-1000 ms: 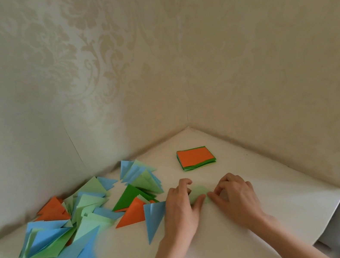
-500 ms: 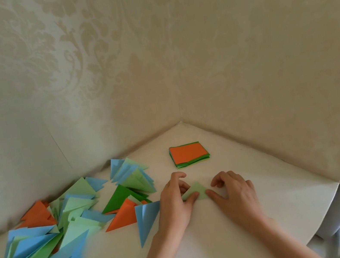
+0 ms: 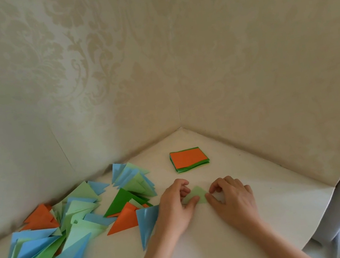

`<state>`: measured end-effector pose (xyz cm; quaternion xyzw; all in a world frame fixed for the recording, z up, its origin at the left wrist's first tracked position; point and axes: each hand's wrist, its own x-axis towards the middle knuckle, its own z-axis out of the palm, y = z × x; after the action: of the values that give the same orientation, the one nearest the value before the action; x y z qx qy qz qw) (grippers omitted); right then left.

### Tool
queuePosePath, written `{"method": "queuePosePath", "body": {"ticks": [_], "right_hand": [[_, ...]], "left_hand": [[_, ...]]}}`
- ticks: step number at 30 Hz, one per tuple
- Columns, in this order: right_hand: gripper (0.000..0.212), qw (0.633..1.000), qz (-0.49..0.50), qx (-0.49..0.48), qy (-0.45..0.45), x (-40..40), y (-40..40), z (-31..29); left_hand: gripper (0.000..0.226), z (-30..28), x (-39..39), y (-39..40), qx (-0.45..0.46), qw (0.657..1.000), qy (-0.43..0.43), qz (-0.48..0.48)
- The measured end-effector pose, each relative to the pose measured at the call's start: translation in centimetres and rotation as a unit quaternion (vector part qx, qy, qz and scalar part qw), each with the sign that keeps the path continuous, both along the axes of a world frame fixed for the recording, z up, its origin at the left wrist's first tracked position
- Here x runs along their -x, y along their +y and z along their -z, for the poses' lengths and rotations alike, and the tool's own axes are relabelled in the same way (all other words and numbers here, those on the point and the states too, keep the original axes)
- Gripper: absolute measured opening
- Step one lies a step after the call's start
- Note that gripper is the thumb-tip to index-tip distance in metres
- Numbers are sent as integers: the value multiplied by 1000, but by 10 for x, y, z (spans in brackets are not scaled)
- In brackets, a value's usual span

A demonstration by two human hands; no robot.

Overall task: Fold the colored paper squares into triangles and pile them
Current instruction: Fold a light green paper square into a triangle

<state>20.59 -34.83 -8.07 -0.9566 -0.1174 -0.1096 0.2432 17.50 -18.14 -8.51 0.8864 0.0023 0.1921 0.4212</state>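
Light green paper [image 3: 195,195] now shows more as a triangle mid-table, left hand [image 3: 175,208] and right hand [image 3: 232,198] both pinching its lower corners; crease nearly done, pile [image 3: 67,224] next.

The stack of squares [image 3: 189,159] lies behind both hands, the folded triangles [image 3: 71,221] to their left.
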Motion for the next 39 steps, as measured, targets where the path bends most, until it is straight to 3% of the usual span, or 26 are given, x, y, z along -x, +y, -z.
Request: {"method": "queuePosePath", "body": {"ticks": [2,7,16,24,26,30,32,35,39], "right_hand": [[19,1000,-1,4,4,0,0,-1],[26,1000,0,11,15,1,2,-3],[7,996,-41,-54,58,-3,-6,-7],[5,996,-41,-62,59,-1,-8,-6],[6,997,-32,-52,38,1,-7,-4],[10,999,-24,-25,6,3,-6,-1],[11,999,-27,-26,5,3,-6,0],[12,999,-28,-24,6,2,-6,1],[15,999,-29,-22,7,1,-6,0]], "left_hand": [[38,1,-1,-7,-32,999,-12,-16],[41,1,-2,-10,17,999,-6,-35],[37,-5,-2,4,76,996,34,-7],[40,-10,0,15,99,993,58,19],[39,-10,3,14,80,995,54,4],[18,-8,11,2,-70,995,5,-76],[29,-6,12,-7,-112,989,4,-100],[41,-7,10,-17,-108,987,24,-115],[41,-13,2,-20,-56,988,87,-117]]}}
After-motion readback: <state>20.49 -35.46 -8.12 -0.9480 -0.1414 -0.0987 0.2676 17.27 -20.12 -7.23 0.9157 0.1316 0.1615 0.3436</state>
